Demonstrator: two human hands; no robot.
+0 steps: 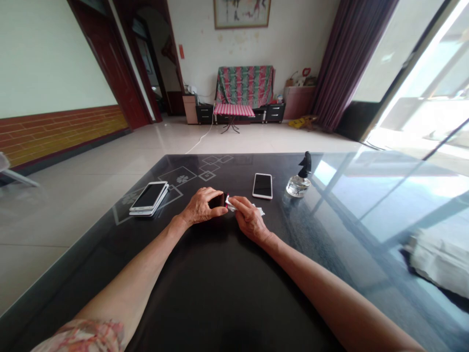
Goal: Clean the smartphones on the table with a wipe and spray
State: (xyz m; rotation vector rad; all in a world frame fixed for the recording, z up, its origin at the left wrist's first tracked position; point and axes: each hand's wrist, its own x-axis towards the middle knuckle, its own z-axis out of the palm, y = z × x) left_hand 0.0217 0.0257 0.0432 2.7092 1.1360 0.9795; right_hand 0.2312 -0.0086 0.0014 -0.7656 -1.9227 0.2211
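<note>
Your left fingers [219, 211], part-closed, hold the red-edged smartphone [217, 201]; your right fingers [240, 202], bunched, press white tissue [231, 207] to its end. Brace it steady; wipe lightly, evenly.

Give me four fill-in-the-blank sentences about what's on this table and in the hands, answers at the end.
1. The left hand grips a dark device with a ____ edge.
2. The right hand holds a cloth or tissue that is ____ in colour.
3. The clear bottle has a spray top coloured ____.
4. From the wearer's viewpoint, the stacked devices lie to the ____ of both hands.

Missing words: red; white; black; left.
</note>
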